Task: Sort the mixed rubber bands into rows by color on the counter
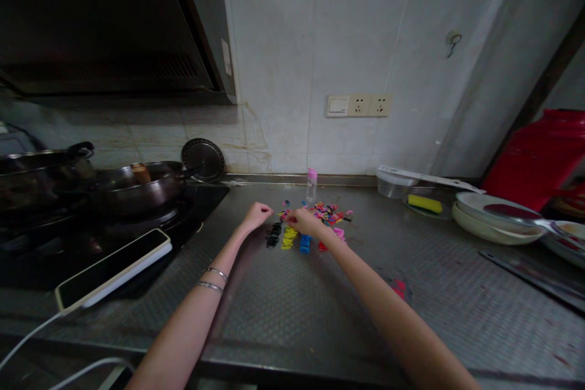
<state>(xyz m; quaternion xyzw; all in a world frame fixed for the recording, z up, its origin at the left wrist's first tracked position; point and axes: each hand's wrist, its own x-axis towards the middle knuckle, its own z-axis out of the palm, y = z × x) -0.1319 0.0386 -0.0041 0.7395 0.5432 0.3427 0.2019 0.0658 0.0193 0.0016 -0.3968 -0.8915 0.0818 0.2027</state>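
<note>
Small coloured pieces that look like rubber bands lie on the metal counter. They form a black group [273, 235], a yellow group [288, 237], a blue group [304, 244], a partly covered red group [322, 246] and a pink group [339, 233]. Behind these spreads a mixed pile [329, 213]. My left hand [257, 217] is closed in a pinch just above and left of the black group; what its fingertips hold is too small to make out. My right hand [305, 222] hovers over the yellow and blue groups, fingers bent together, their contents unclear.
A clear bottle with a pink cap [311, 185] stands behind the pile. Left are a phone [114, 268] with a cable and pans [141, 192] on the stove. On the right sit a plastic tub [393, 184], a yellow sponge [425, 203], bowls [493, 225] and a knife [530, 277].
</note>
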